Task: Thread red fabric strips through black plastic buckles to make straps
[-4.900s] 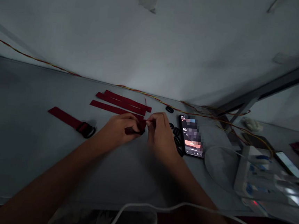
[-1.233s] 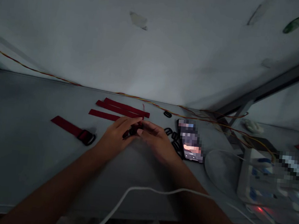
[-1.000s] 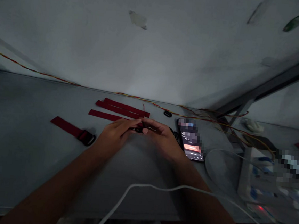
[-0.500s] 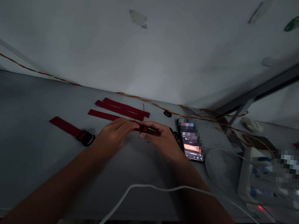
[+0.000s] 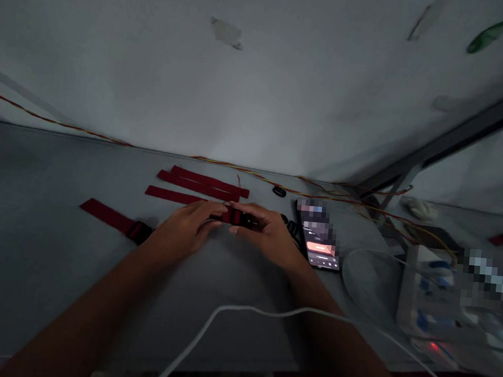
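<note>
Between my two hands is a short piece of red webbing strap [image 5: 228, 214] with a black buckle [image 5: 244, 218] on it. My left hand [image 5: 189, 224] pinches the strap at its left side. Fingers and thumb of my right hand [image 5: 269, 231] close on the buckle from the right; its far part is hidden by them. Just beyond the hands lie several flat red straps [image 5: 203, 184]. To the left of my left hand rests another red strap [image 5: 108, 216] with a black buckle [image 5: 140, 233] at its end, partly covered by my wrist.
A lit phone [image 5: 320, 238] lies right of my right hand, with black buckles [image 5: 292, 227] beside it. A small black ring-shaped piece [image 5: 279, 191] sits further back. A white cable [image 5: 250, 308] crosses above my forearms. A white power strip [image 5: 422, 297] stands at right.
My left hand has shifted slightly left and the strap and buckle between the hands show more. The whole view has moved a little. Both hands keep their grip.
</note>
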The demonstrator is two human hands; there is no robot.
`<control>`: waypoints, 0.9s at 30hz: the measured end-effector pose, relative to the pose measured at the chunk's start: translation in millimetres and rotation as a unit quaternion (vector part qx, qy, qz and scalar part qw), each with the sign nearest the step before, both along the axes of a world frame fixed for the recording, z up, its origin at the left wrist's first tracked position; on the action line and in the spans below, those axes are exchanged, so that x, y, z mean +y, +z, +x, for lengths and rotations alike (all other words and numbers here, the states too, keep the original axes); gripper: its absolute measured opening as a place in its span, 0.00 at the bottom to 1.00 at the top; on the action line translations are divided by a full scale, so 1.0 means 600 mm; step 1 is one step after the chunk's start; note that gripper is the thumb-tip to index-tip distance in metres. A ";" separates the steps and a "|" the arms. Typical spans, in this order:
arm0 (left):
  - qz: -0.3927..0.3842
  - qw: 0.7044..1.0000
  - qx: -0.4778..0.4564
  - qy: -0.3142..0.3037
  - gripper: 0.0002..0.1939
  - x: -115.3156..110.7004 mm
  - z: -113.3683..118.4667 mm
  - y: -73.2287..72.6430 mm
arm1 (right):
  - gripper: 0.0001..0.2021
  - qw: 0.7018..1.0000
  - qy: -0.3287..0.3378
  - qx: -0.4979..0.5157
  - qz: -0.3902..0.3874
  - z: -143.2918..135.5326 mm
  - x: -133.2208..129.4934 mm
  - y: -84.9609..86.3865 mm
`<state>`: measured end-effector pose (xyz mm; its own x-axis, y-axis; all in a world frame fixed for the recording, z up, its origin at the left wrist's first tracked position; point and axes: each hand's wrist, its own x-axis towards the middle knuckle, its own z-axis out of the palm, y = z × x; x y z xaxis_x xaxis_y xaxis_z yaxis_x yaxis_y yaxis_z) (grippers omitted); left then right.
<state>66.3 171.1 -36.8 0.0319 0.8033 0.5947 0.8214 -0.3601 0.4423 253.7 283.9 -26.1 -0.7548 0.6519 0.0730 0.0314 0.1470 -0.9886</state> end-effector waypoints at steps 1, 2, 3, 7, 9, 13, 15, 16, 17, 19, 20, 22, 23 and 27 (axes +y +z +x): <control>-0.012 1.000 -0.013 -0.002 0.14 0.000 0.003 0.001 | 0.24 1.000 -0.009 0.004 0.000 0.000 0.001 -0.001; -0.023 0.999 -0.026 0.000 0.17 0.000 0.006 0.002 | 0.24 1.000 -0.019 0.008 -0.002 -0.001 0.001 -0.002; -0.032 0.999 -0.040 0.003 0.19 0.000 0.009 0.003 | 0.25 1.000 -0.024 0.012 -0.003 -0.001 0.000 -0.001; -0.053 0.992 -0.116 0.002 0.20 0.005 0.016 0.004 | 0.24 0.999 -0.018 0.040 -0.008 -0.001 -0.005 0.006; -0.071 0.981 -0.181 0.005 0.18 0.007 0.017 0.003 | 0.25 0.998 -0.016 0.052 -0.026 -0.002 -0.008 0.010; -0.097 0.952 -0.290 0.013 0.17 0.009 0.019 0.006 | 0.24 0.995 -0.033 0.080 -0.055 -0.003 -0.010 0.014; -0.102 0.944 -0.313 0.003 0.17 0.009 0.020 0.008 | 0.22 0.993 -0.043 0.091 -0.059 -0.003 -0.011 0.015; -0.105 0.942 -0.320 -0.004 0.17 0.009 0.021 0.009 | 0.21 0.993 -0.048 0.094 -0.061 -0.003 -0.011 0.015; -0.107 0.940 -0.325 -0.010 0.17 0.009 0.021 0.010 | 0.20 0.992 -0.050 0.095 -0.067 -0.003 -0.012 0.015; -0.106 0.938 -0.330 -0.007 0.18 0.008 0.020 0.010 | 0.18 0.989 -0.051 0.105 -0.095 -0.004 -0.012 0.013; -0.103 0.939 -0.327 0.000 0.18 0.008 0.019 0.011 | 0.16 0.985 -0.050 0.114 -0.119 -0.005 -0.013 0.012; -0.099 0.945 -0.311 0.022 0.18 0.007 0.017 0.012 | 0.14 0.976 -0.049 0.132 -0.167 -0.007 -0.013 0.007; -0.097 0.949 -0.297 0.035 0.17 0.006 0.016 0.012 | 0.14 0.972 -0.049 0.140 -0.183 -0.008 -0.013 0.004; -0.090 0.957 -0.267 0.072 0.13 0.004 0.014 0.018 | 0.16 0.974 -0.051 0.120 -0.184 -0.012 -0.015 -0.002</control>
